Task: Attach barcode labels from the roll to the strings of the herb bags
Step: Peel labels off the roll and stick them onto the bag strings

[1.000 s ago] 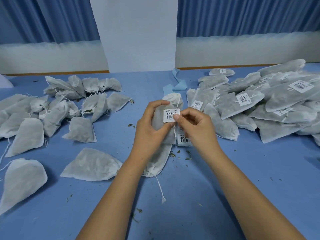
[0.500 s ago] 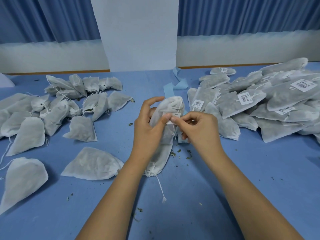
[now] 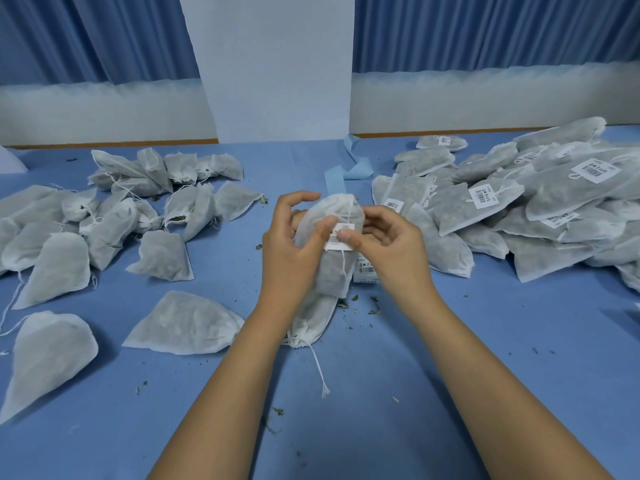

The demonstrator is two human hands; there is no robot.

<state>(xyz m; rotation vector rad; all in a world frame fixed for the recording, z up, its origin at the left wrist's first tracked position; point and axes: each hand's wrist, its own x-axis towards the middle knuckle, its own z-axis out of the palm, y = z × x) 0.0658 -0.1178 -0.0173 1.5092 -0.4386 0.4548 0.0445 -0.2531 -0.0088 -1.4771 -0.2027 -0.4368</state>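
The label (image 3: 341,237) is no longer held flat with its barcode facing up, as it was 1 s ago. It now lies folded against the herb bag (image 3: 329,275), and the string (image 3: 343,263) runs out from under its lower edge. The left hand (image 3: 291,251) wraps the bag, its thumb pressing the label's left end. The right hand (image 3: 391,244) forms the other grip, thumb and forefinger pinching the label's right end. Both thumbs meet on the label, so the bag sits inside the grip and appears lifted off the worktop (image 3: 381,393).

From this, the sticker seems to be closing round the string, and this bag looks nearly finished. Just below the right grip lies the label strip (image 3: 367,270), and under the left grip rests a 2nd bag (image 3: 311,327). The labelled pile (image 3: 485,206) is to the right of the grip, and many unlabelled bags (image 3: 114,220) wait to its left.
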